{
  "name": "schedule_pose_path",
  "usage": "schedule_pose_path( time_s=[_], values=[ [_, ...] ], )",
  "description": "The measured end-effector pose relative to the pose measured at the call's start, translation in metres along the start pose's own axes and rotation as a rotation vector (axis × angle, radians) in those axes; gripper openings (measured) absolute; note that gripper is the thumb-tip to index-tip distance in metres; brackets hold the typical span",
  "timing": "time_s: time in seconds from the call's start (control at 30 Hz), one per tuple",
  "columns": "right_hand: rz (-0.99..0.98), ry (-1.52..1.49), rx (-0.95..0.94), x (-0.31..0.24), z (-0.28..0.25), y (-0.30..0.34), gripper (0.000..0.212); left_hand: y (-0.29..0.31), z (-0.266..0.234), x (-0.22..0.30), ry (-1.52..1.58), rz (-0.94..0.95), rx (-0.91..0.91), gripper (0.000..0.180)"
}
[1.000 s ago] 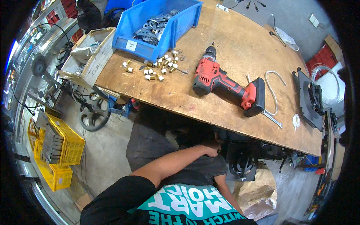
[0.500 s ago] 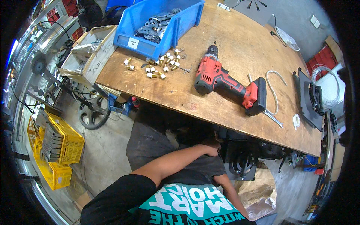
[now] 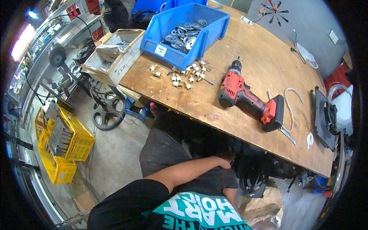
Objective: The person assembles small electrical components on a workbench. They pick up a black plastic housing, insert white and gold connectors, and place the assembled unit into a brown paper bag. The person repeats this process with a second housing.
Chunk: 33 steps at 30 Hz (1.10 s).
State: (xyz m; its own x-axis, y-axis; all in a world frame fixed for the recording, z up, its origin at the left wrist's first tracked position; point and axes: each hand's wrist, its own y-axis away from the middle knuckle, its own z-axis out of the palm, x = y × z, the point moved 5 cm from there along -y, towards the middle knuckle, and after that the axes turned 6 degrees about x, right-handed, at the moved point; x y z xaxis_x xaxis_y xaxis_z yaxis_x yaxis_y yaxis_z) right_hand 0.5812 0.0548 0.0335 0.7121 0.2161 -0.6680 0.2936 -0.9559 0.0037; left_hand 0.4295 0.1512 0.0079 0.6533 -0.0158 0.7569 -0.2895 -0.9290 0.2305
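My left hand (image 3: 224, 162) reaches across my lap, just below the front edge of the wooden table (image 3: 214, 132). Its fingers lie in shadow, so their pose is hidden. Only the right forearm (image 3: 232, 196) shows; the hand beyond it is out of sight. Close to my hands, in the dark under the tabletop, is a black panel with a round part (image 3: 251, 174). A red and black cordless drill (image 3: 245, 96) lies on the table above them, touched by neither hand.
A blue bin (image 3: 184, 36) of metal discs stands at the back left, with small brass-and-white fittings (image 3: 188, 76) before it. Right of the drill lie a bent pale tube (image 3: 292, 107) and a black panel (image 3: 322, 119). Yellow crates (image 3: 78, 143) and a fan (image 3: 57, 55) stand left.
The view has shifted, so the table and its contents sit farther right and lower in the picture. My left hand stays at the table edge; less of my right forearm shows.
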Motion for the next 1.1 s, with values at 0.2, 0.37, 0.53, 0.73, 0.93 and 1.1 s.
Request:
schedule_pose_path(
  time_s=[0.2,0.37,0.53,0.73,0.93,1.1],
  values=[
    [0.104,0.377,-0.344,0.029,0.001,0.016,0.035,-0.011,0.017,-0.007,-0.028,-0.053,-0.167,0.053],
    [-0.116,0.214,-0.174,-0.007,-0.052,0.029,0.031,0.010,-0.009,0.006,-0.025,-0.078,-0.099,0.065],
    [0.119,-0.571,0.191,-0.100,-0.140,-0.012,0.029,0.070,-0.073,0.062,0.042,0.206,-0.322,0.064],
    [0.080,-1.330,-0.045,-0.253,-0.134,-0.088,0.042,0.178,-0.218,0.121,0.749,0.340,0.298,0.097],
    [0.065,-1.486,-0.290,-0.339,-0.098,-0.112,0.038,0.234,-0.287,0.126,0.914,0.227,0.702,0.074],
    [-0.053,-1.263,-0.271,-0.343,-0.102,-0.113,0.038,0.247,-0.301,0.116,0.937,0.274,0.785,0.068]
  ],
)
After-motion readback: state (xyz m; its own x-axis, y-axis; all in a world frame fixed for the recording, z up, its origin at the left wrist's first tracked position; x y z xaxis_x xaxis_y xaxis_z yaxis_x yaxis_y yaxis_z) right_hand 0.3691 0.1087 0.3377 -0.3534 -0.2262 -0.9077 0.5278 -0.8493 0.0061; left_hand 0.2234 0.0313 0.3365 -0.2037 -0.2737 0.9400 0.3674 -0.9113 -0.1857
